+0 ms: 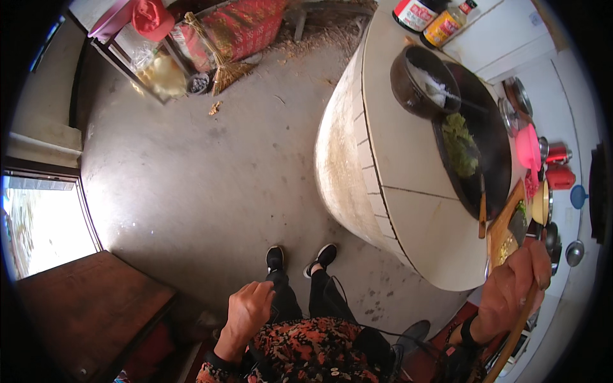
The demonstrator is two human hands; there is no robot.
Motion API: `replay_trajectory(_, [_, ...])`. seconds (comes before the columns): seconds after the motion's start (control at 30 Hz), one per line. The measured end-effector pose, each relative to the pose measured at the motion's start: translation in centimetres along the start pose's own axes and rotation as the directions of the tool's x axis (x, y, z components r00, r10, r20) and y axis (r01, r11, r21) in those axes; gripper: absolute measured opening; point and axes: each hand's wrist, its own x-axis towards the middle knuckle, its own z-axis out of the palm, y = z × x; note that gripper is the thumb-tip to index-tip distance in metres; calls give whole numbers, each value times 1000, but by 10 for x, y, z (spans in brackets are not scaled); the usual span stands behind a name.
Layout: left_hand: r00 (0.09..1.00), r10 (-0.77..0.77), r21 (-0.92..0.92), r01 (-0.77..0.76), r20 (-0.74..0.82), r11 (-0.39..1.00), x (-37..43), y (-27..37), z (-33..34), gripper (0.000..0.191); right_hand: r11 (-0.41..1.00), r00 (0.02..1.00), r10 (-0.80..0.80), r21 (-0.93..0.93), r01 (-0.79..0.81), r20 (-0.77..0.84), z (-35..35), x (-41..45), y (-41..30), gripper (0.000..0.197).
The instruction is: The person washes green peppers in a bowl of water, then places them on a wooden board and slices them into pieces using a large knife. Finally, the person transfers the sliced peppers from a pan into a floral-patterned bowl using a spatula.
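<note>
My left hand [249, 306] hangs in front of my body with its fingers curled in. Nothing shows in it, though its palm is turned from view. My right hand [510, 287] is at the lower right, gripping a long, slightly curved brown wooden rod [511, 337] that runs down out of the picture. Just beyond it lies a wooden cutting board [494, 234] with a cleaver blade [518, 226] and chopped pale bits [507, 250]. A large dark wok [495, 167] set in the stove holds leafy greens [460, 143]. A wooden-handled utensil [482, 210] rests across its near rim.
A dark pot [407, 88] with white contents stands on the tiled stove top [416, 215], partly over the wok. Two sauce bottles [445, 26] stand behind. Bowls and a pink plastic strainer [527, 146] line the wall. A brown table [96, 306] is at left; a straw broom [227, 72] stands far off.
</note>
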Motion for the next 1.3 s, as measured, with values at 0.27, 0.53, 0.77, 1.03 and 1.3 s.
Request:
replay_trajectory(0.27, [1000,0,-44,0,12,999,9,4,1,17,995,981,2,100,18,-193,-35,2,-2,22])
replay_trajectory(0.53, [999,-19,-16,20,29,1000,8,3,-1,17,998,997,68,-14,-69,-32,-28,10,23,23])
replay_trajectory(0.77, [1000,-2,-11,2,29,1000,9,6,1,17,956,964,-29,-290,-51,-265,-39,-5,15,25])
replay_trajectory(1.03, [994,79,1,-79,71,997,25,29,7,18,791,716,-469,-607,79,-517,-90,-68,-6,27])
replay_trajectory(1.3, [973,203,57,-210,110,976,45,66,20,17,48,545,-829,-987,-156,-126,-150,-151,-54,26])
